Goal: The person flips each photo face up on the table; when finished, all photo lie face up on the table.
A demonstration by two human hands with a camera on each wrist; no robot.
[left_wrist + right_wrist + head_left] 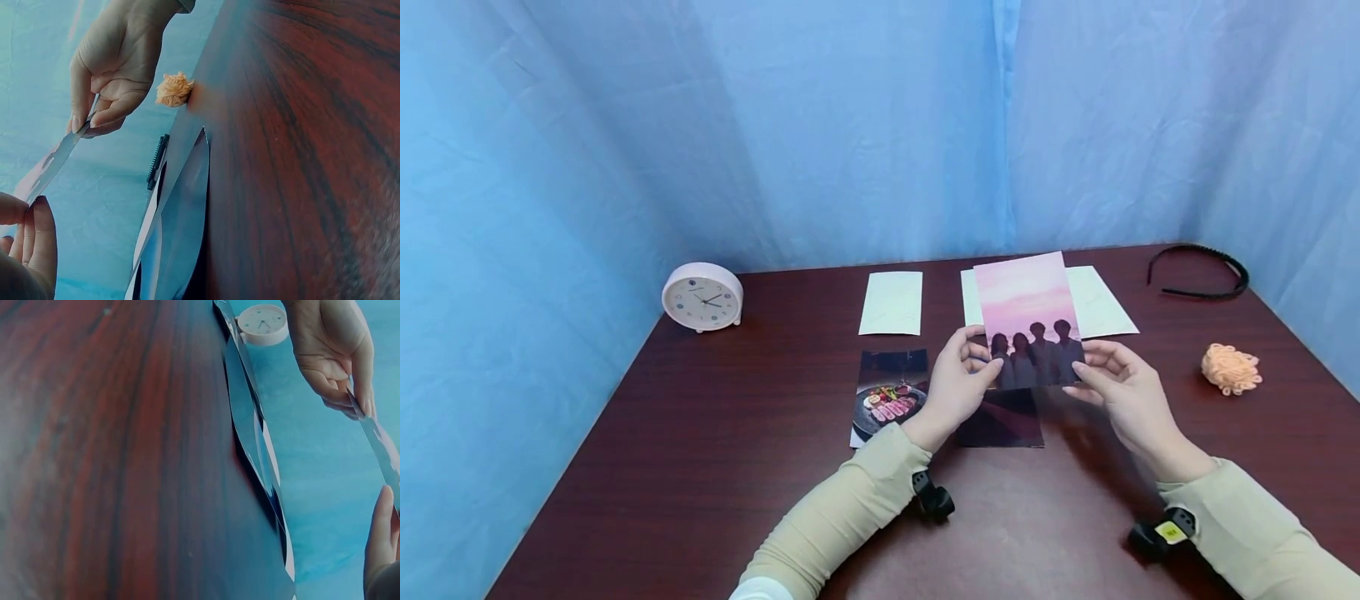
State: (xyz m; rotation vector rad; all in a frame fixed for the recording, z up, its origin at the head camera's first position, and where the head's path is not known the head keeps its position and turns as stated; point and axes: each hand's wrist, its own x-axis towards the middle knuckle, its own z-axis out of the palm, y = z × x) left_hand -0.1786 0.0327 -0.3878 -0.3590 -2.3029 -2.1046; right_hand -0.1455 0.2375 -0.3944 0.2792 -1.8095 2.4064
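Both hands hold up a photo print (1026,304) with a pink sky and dark silhouettes of several people. My left hand (958,375) pinches its lower left edge, thumb in front. At the lower right corner my right hand (1116,392) pinches it the same way. The wrist views show the print edge-on, raised off the table, with the right hand (119,69) across from the left fingers. Below it lies a dark photo (1003,421), partly covered by the left hand and the print. A photo of a plate of food (891,396) lies left of the left hand.
Behind the held print lie white sheets (1101,300), with another white card (891,302) to their left. A round white clock (703,297) stands at the back left. A black headband (1206,292) and an orange yarn-like bundle (1230,369) lie on the right of the brown table (700,467).
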